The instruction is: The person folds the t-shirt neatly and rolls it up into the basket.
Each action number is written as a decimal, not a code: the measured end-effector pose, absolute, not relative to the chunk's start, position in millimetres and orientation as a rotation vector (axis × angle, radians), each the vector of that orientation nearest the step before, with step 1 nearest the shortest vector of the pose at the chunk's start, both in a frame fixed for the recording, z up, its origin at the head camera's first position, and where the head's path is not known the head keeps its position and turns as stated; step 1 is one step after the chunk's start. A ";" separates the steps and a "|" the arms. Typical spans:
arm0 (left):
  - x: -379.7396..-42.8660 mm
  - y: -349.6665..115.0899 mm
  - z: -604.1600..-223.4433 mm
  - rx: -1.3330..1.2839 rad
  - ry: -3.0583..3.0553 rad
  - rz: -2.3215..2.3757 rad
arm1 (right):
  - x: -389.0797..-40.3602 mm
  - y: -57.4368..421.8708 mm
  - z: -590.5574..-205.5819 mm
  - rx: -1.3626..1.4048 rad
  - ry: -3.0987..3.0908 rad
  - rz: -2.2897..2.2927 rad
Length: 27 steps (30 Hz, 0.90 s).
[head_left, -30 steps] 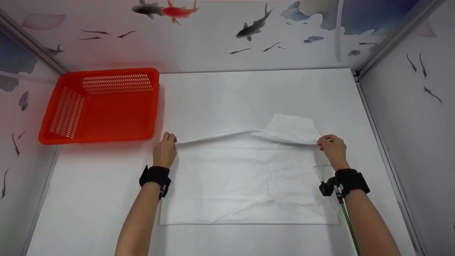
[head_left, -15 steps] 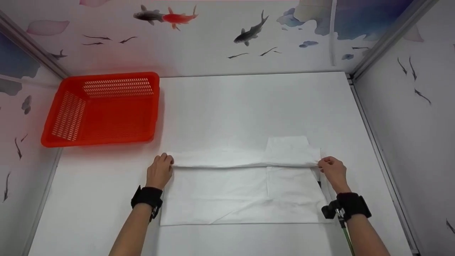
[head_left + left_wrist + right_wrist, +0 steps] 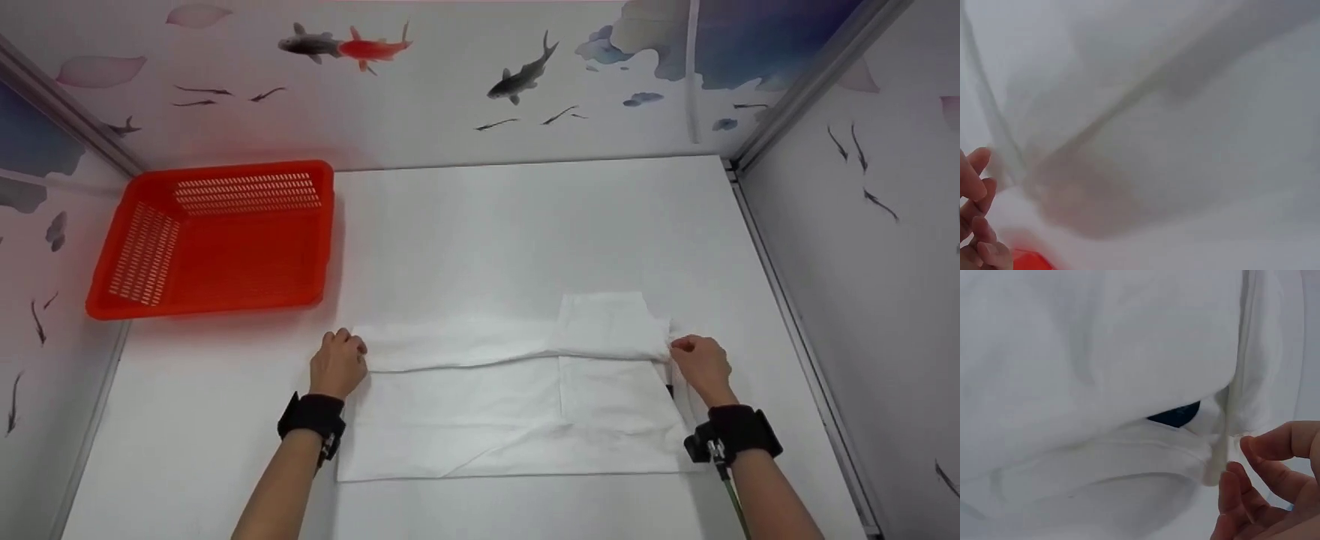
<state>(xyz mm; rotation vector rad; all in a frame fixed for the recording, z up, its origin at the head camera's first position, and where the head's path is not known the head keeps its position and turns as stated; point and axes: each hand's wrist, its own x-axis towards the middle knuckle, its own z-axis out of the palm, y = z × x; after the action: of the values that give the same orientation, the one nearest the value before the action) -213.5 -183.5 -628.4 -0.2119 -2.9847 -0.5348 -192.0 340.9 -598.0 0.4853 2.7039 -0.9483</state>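
Observation:
A white T-shirt lies flat on the table, its upper part folded over toward the near side. A sleeve sticks out from the fold at the right. The neckline is at the right end, with a dark label showing inside the collar in the right wrist view. My left hand is at the left end of the fold, its fingertips loosely bent and apart in the left wrist view. At the collar end, my right hand pinches the shirt's edge between thumb and fingers.
A red plastic basket with slotted sides stands at the back left of the white table. Walls painted with fish border the table at the back and both sides.
Both hands have come toward the near side, bringing the shirt's upper layer over the lower one. The left end of the fold has settled below my left fingertips.

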 end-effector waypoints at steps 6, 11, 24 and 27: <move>-244.9 -122.9 -619.9 -0.318 -2.870 -0.647 | -217.9 335.3 -593.5 0.457 2.828 -0.981; -269.2 -45.9 -618.3 -0.377 -2.877 -0.729 | -242.8 325.2 -597.5 0.401 2.842 -0.961; -273.5 95.3 -619.7 -0.160 -3.186 -0.867 | -260.2 309.7 -611.9 0.460 2.793 -0.814; -269.8 111.4 -622.4 -0.124 -3.199 -0.844 | -261.5 308.4 -612.5 0.520 2.769 -0.820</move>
<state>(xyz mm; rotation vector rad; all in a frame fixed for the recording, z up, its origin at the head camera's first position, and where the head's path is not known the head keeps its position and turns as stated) -269.8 111.4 -622.4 -0.1244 -3.1990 -0.8436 -261.5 308.4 -612.5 0.5200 2.7691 -0.8202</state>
